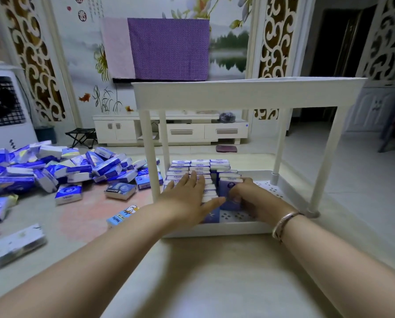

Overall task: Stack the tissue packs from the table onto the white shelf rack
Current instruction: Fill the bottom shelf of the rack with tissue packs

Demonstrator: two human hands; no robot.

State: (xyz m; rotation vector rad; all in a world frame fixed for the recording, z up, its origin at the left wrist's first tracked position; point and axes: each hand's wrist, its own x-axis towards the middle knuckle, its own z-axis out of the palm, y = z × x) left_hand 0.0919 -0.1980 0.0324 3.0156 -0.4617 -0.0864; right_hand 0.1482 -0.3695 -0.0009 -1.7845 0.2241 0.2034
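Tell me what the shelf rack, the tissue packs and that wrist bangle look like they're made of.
Shelf rack: likely moulded plastic, matte white; the lower tray has punched holes and the posts are round tubes.
Tissue packs: paper tissue in thin glossy film, probably plastic; loose ones in the pile show sheen and crinkles.
Bangle: looks like polished metal, pale pinkish silver, with bright highlights; material not certain.

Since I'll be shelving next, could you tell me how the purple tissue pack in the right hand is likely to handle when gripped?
The purple tissue pack probably gives under the right hand: it looks like soft film wrap. It is likely light, as one hand holds it upright. Standing on its narrow edge, it may tip unless leaned against the stacked packs.
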